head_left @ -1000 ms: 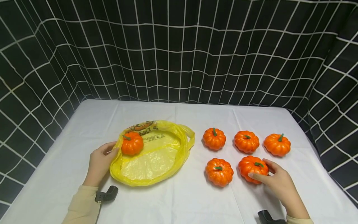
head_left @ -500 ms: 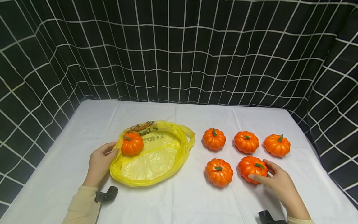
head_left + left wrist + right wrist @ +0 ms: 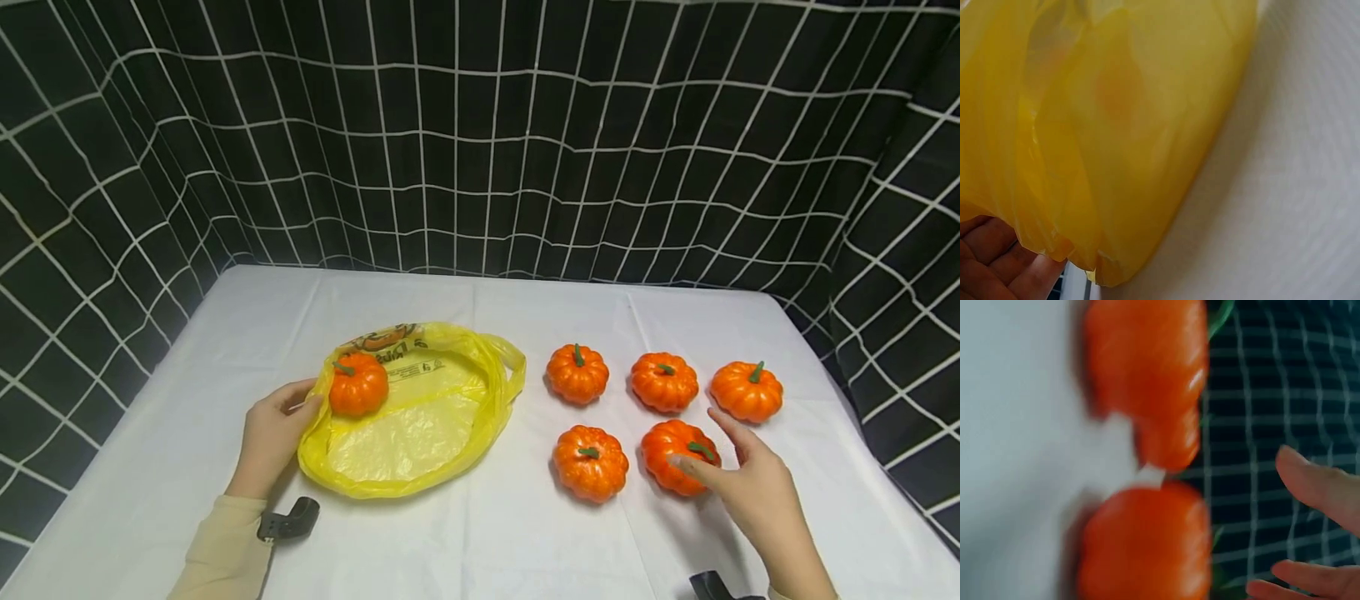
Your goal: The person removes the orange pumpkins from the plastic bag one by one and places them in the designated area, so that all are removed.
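Observation:
My left hand (image 3: 270, 435) pinches the left rim of a yellow plastic bag (image 3: 375, 487), which lies with its mouth held wide. Inside the bag, by that hand, sits an orange pumpkin (image 3: 362, 388) with a green stem. Over the front right pumpkin (image 3: 663, 457) hovers my right hand (image 3: 759, 492), thumb and fingers spread apart and holding nothing. In the right wrist view, a gap shows between the fingers and the blurred pumpkins (image 3: 1147, 547). Yellow film fills much of the left wrist view, with curled fingers (image 3: 994, 240) at its lower edge.
Another pumpkin (image 3: 590, 482) stands left of the front right one. Behind them is a row of three: a left (image 3: 576, 379), a middle (image 3: 664, 390) and a right pumpkin (image 3: 744, 398). A white cloth (image 3: 525, 550) covers the table. Black gridded curtains (image 3: 480, 142) enclose its back and sides.
My right hand has let go of the front right pumpkin, spreading its fingers and lifting slightly off it. That pumpkin stays in place. The left hand still holds the bag's rim.

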Available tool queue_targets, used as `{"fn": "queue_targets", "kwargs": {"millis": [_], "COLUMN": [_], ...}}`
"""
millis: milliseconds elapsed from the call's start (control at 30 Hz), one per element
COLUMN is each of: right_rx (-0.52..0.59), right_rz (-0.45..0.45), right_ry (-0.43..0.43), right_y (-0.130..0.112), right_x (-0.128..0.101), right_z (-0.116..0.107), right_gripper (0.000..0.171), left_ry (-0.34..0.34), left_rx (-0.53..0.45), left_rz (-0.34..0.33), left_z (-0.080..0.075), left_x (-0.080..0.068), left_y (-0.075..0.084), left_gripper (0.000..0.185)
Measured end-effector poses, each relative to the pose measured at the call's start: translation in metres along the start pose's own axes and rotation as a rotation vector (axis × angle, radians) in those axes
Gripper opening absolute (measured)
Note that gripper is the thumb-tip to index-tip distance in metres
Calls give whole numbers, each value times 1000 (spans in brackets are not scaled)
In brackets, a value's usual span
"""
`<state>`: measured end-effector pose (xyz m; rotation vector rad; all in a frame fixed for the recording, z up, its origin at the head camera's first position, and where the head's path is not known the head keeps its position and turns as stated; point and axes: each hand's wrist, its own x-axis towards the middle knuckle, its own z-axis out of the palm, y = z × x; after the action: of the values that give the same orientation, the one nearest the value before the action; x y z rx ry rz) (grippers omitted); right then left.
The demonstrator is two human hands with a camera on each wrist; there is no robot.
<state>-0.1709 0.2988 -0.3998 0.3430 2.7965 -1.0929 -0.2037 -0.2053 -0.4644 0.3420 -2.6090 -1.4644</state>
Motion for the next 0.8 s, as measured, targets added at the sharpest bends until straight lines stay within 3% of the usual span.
{"fn": "queue_targets", "kwargs": {"millis": [167,533,800], "right_rx": [60,191,207], "right_rz": [-164,-502,-582], "right_ry": [75,-95,-235], "right_y": [-41,-121,-159], "right_x": [-10,-9,-2], "right_z": [13,93,138], "right_gripper": [91,77,76], "left_ry": [-5,-2,-3], "left_rx": [-2,-18,-27], "left_rz": [-5,-16,7], "left_z": [-2,-2,0], "left_x": [1,1,3], "left_y": [1,-3,-4], "left_gripper": [39,39,39]}}
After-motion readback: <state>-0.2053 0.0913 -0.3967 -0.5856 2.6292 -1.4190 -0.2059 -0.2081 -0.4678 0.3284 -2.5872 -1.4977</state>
